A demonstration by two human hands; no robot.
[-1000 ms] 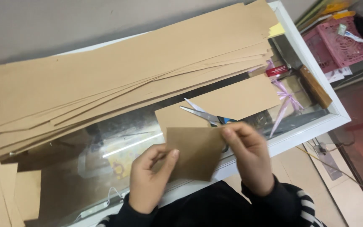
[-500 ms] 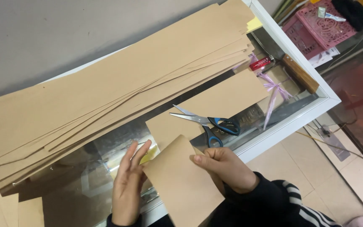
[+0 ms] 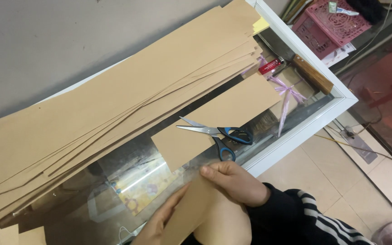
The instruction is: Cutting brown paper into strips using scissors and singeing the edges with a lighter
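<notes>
- Brown paper piece (image 3: 196,213): flat, matte kraft sheet with straight cut edges, lying at the near centre of the scene; its long axis is running from near left up to far right, the upper corner pointing toward the scissors.
- Right hand (image 3: 234,181): fingers curling over the top edge of the brown paper piece, pinching it; a black sleeve with white stripes (image 3: 314,218) is covering the forearm.
- Left hand (image 3: 159,222): flattened, fingers stretched along the left edge of the same piece, pressing against it rather than clenching.
- Scissors (image 3: 214,134): bright metal blades open and pointing left, blue-and-black plastic handles to the right; resting on a cut kraft strip just beyond the hands.
- Cut kraft strip (image 3: 232,113): rectangular, lying on the glass, long axis running near left to far right.
- Stack of long kraft strips (image 3: 114,104): many thin layers fanning slightly, spanning far right to near left.
- Glass-topped case with white frame (image 3: 296,136): glossy, reflective surface.
- Small red packet (image 3: 270,66): oblong, under the glass at the far right.
- Pink plastic basket (image 3: 327,25): lattice walls, far right corner.
- Lilac ribbon (image 3: 286,93): thin, glossy, tied in a bow.
</notes>
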